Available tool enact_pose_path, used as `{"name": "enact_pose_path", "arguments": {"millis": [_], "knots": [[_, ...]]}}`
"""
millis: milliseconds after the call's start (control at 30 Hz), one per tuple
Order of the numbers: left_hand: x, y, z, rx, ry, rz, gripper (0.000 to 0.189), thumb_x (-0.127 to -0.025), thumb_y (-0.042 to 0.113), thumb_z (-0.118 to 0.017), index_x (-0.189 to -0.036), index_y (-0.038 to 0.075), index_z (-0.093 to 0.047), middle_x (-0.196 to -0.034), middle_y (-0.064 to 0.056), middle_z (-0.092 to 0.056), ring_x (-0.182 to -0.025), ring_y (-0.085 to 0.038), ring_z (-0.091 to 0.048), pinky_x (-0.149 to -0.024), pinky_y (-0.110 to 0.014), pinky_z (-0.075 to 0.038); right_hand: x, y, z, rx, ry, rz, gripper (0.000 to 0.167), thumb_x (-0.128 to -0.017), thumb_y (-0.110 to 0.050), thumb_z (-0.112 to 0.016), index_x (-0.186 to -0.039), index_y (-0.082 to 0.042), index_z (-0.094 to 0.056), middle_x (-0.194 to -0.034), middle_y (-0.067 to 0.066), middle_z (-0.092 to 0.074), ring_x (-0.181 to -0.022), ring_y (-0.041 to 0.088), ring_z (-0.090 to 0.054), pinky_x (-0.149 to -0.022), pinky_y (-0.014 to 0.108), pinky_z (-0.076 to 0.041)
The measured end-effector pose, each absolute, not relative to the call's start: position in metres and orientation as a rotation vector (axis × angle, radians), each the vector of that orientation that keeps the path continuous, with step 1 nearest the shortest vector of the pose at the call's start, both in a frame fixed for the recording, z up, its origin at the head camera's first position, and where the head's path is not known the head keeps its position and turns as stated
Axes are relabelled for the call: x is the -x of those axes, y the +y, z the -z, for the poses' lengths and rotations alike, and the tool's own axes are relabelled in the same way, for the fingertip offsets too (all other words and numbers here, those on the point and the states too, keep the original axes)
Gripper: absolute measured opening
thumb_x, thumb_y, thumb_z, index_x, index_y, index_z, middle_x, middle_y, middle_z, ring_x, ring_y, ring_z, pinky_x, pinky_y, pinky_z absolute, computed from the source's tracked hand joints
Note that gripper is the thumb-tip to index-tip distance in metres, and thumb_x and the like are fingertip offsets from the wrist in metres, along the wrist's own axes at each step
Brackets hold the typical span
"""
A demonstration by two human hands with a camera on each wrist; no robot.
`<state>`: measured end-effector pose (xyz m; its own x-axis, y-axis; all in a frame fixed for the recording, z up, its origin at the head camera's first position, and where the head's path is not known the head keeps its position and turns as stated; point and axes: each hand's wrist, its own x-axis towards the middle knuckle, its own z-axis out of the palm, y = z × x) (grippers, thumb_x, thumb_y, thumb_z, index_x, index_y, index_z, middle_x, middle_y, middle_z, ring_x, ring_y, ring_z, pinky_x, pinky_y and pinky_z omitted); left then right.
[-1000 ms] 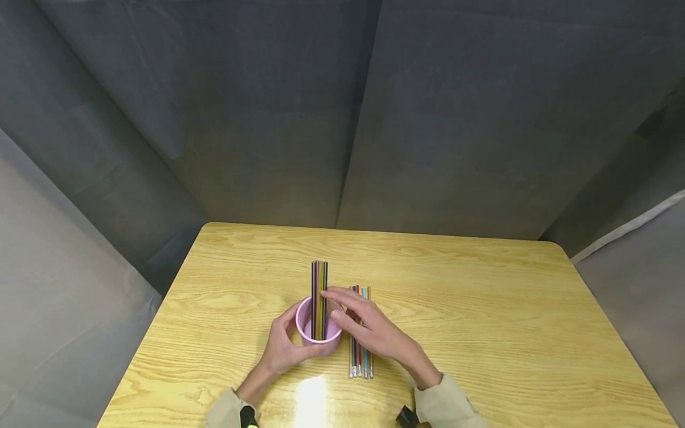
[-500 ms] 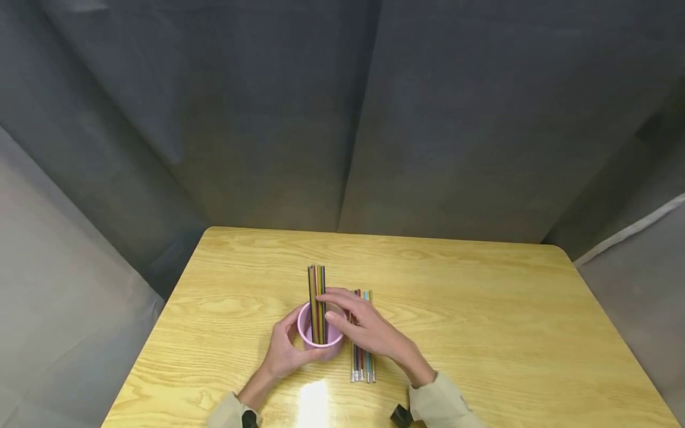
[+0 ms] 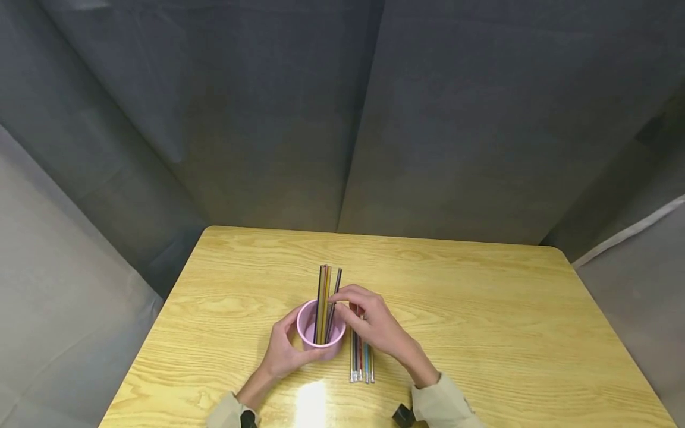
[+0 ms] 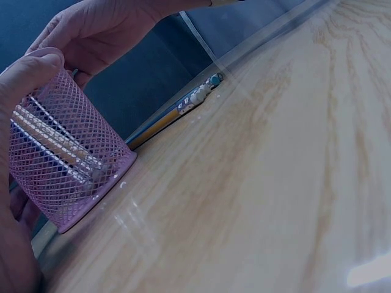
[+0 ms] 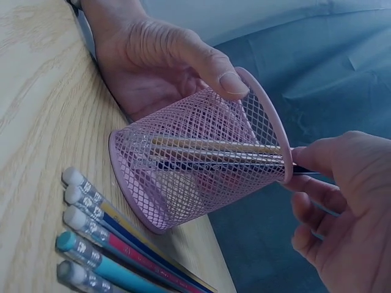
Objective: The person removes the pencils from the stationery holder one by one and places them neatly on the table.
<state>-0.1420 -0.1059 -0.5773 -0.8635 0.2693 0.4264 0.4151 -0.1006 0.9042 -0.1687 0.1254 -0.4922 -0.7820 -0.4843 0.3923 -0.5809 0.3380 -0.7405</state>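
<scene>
My left hand (image 3: 280, 351) grips a pink mesh pencil cup (image 5: 183, 116) by its side, its thumb near the rim. Several pencils (image 3: 323, 297) stand in the cup, eraser ends down, leaning towards the far side. One dark pencil (image 3: 338, 282) is apart from that bunch, tilted to the right, and my right hand (image 3: 377, 324) pinches it between thumb and fingers at the rim. To the cup's right, partly under my right hand, lies a row of loose pencils (image 5: 134, 281) in yellow, blue, red and turquoise, with eraser ends towards me.
The wooden table (image 3: 455, 297) extends widely to both sides and behind the cup. Grey curtains (image 3: 267, 119) hang beyond its far edge. A small black object (image 3: 403, 415) sits by the right sleeve at the front.
The pencils in the cup have shifted slightly right. A dark pencil has separated from the bunch and tilted right with my right hand's fingers, which have drawn right. My left hand stays on the cup.
</scene>
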Motion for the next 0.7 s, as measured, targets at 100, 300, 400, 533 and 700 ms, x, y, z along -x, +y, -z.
{"name": "enact_pose_path", "arguments": {"millis": [100,300,400,533,700], "knots": [[0.1426,-0.1056,0.5765,0.773,-2.034,2.102,0.091,-0.067,-0.004,-0.092,-0.148,0.001,-0.053,-0.141,-0.020,-0.063,-0.128,-0.037,-0.061,-0.115,-0.037,-0.049,0.1700,0.1264,0.4926,-0.993,-2.460,-1.425,0.017,-0.102,-0.011,-0.067,-0.116,-0.015,-0.077,-0.112,-0.005,-0.072,-0.075,0.005,-0.055,-0.062,0.022,-0.052],[0.1442,-0.1064,0.5764,0.765,-2.037,2.084,0.088,-0.068,-0.003,-0.092,-0.147,0.001,-0.054,-0.141,-0.020,-0.064,-0.128,-0.033,-0.062,-0.115,-0.035,-0.048,0.1724,0.1265,0.4911,-1.023,-2.411,-1.414,0.017,-0.095,-0.002,-0.073,-0.108,-0.012,-0.078,-0.105,-0.003,-0.074,-0.074,0.005,-0.056,-0.059,0.023,-0.053],[0.1444,-0.1069,0.5767,0.770,-2.031,2.095,0.088,-0.067,-0.004,-0.092,-0.147,0.000,-0.054,-0.140,-0.020,-0.064,-0.128,-0.034,-0.062,-0.115,-0.036,-0.049,0.1728,0.1265,0.4911,-1.029,-2.406,-1.411,0.017,-0.094,-0.001,-0.074,-0.107,-0.012,-0.078,-0.104,-0.003,-0.074,-0.073,0.005,-0.056,-0.059,0.022,-0.052],[0.1439,-0.1062,0.5761,0.774,-2.025,2.108,0.090,-0.066,-0.005,-0.092,-0.147,-0.001,-0.053,-0.140,-0.021,-0.063,-0.127,-0.035,-0.062,-0.114,-0.036,-0.049,0.1728,0.1272,0.4912,-1.032,-2.410,-1.401,0.017,-0.093,-0.001,-0.074,-0.106,-0.012,-0.077,-0.103,-0.006,-0.073,-0.072,0.003,-0.054,-0.058,0.019,-0.050],[0.1439,-0.1063,0.5757,0.782,-2.026,2.115,0.091,-0.066,-0.006,-0.092,-0.148,-0.001,-0.052,-0.140,-0.021,-0.063,-0.127,-0.038,-0.061,-0.114,-0.037,-0.049,0.1718,0.1272,0.4896,-1.029,-2.415,-1.396,0.016,-0.094,-0.002,-0.074,-0.105,-0.012,-0.077,-0.101,-0.007,-0.073,-0.071,0.004,-0.053,-0.057,0.019,-0.050]]}}
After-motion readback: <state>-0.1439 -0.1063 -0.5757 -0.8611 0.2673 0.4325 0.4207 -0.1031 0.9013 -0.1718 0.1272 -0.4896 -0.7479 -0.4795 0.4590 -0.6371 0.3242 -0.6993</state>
